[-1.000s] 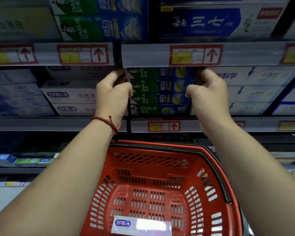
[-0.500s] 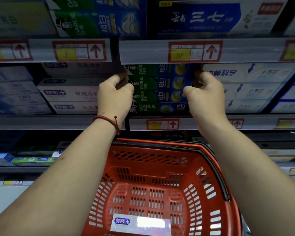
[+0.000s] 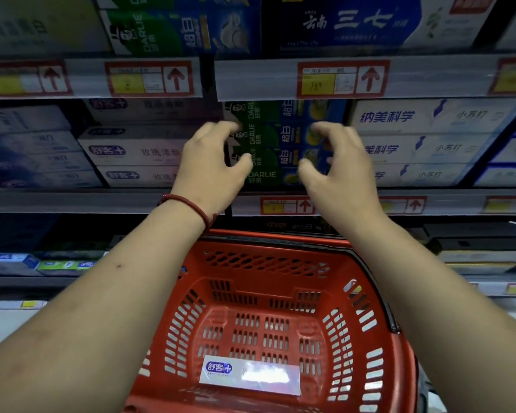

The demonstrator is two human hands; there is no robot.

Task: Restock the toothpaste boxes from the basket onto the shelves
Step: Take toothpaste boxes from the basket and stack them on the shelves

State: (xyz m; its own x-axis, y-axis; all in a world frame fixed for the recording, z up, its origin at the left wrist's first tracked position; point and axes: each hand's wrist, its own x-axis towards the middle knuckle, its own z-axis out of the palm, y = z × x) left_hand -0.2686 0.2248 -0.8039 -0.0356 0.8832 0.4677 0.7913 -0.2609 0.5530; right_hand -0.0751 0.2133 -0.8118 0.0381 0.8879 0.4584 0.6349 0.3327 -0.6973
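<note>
A stack of green and blue Darlie toothpaste boxes (image 3: 276,141) stands on the middle shelf (image 3: 102,201), straight ahead. My left hand (image 3: 212,168) hovers in front of the stack's left end, fingers curled and apart, holding nothing. My right hand (image 3: 337,171) hovers at the stack's right end in the same open pose. Below my arms hangs a red plastic basket (image 3: 379,317). One white toothpaste box (image 3: 251,378) with a blue logo lies flat on the basket's floor near the front.
White boxes with the blue logo (image 3: 131,150) fill the shelf left of the Darlie stack, and white and blue boxes (image 3: 423,138) fill the right. The upper shelf (image 3: 251,79) carries price tags and more boxes. A lower shelf (image 3: 42,263) lies to the left.
Both hands have let go of the ends of the Darlie stack and drawn back toward me with fingers spread. The stack stays on the shelf.
</note>
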